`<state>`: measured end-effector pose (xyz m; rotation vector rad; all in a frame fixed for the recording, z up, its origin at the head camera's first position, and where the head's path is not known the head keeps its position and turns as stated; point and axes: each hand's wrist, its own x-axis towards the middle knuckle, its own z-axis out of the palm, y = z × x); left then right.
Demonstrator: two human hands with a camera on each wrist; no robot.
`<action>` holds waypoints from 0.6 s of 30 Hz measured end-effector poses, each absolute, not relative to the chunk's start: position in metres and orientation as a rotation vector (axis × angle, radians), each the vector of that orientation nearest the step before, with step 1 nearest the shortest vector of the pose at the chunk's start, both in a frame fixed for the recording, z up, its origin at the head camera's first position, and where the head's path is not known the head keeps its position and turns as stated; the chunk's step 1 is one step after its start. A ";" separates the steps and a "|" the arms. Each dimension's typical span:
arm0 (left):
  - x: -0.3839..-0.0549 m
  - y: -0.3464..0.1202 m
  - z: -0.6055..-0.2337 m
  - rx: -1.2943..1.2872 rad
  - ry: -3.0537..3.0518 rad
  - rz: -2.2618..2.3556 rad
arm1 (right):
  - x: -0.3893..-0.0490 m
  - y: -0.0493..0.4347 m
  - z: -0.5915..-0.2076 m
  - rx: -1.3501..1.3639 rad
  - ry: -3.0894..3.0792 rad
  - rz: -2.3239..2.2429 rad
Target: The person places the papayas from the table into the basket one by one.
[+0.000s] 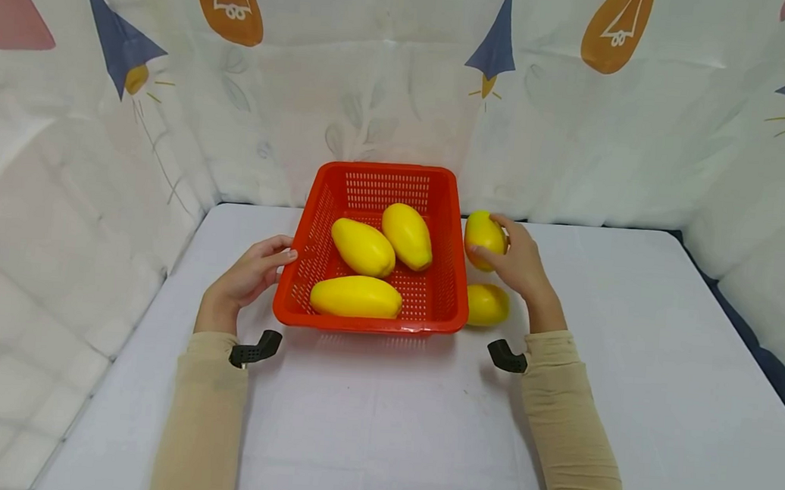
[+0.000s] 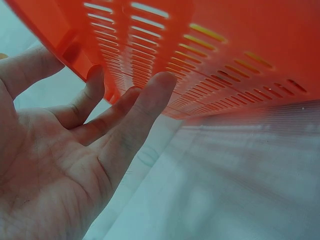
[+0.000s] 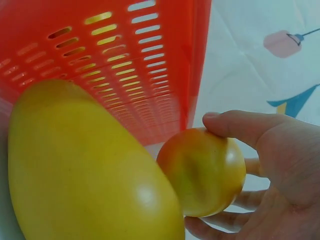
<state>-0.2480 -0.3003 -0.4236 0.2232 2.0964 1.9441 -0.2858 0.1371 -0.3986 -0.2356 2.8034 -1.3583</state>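
Observation:
A red slotted plastic basket (image 1: 371, 324) stands mid-table with three yellow mangoes inside: a left one (image 1: 363, 248), a back right one (image 1: 407, 236) and one lying along the front (image 1: 356, 296). My left hand (image 1: 254, 272) is at the basket's left side, its thumb and fingertips against the outer wall below the rim. My right hand (image 1: 517, 261) grips another mango (image 1: 485, 236) just right of the basket, thumb on the near side and fingers round the far side. Closer to me, a further mango (image 3: 90, 165) lies beside the basket's right wall, partly hidden by the rim in the head view.
A white cloth covers the table (image 1: 380, 426). Behind it and at the sides hangs a patterned white curtain (image 1: 402, 109), near the basket's back edge. Black camera mounts stick out at the left wrist (image 1: 255, 348) and right wrist (image 1: 506, 356).

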 end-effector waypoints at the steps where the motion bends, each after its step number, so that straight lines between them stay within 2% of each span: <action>1: -0.248 -0.300 -0.423 0.230 2.094 1.945 | -0.285 0.137 -0.397 -0.244 2.807 -1.363; 18: -0.248 -0.301 -0.423 0.219 2.081 1.948 | -0.278 0.134 -0.384 -0.279 2.839 -1.396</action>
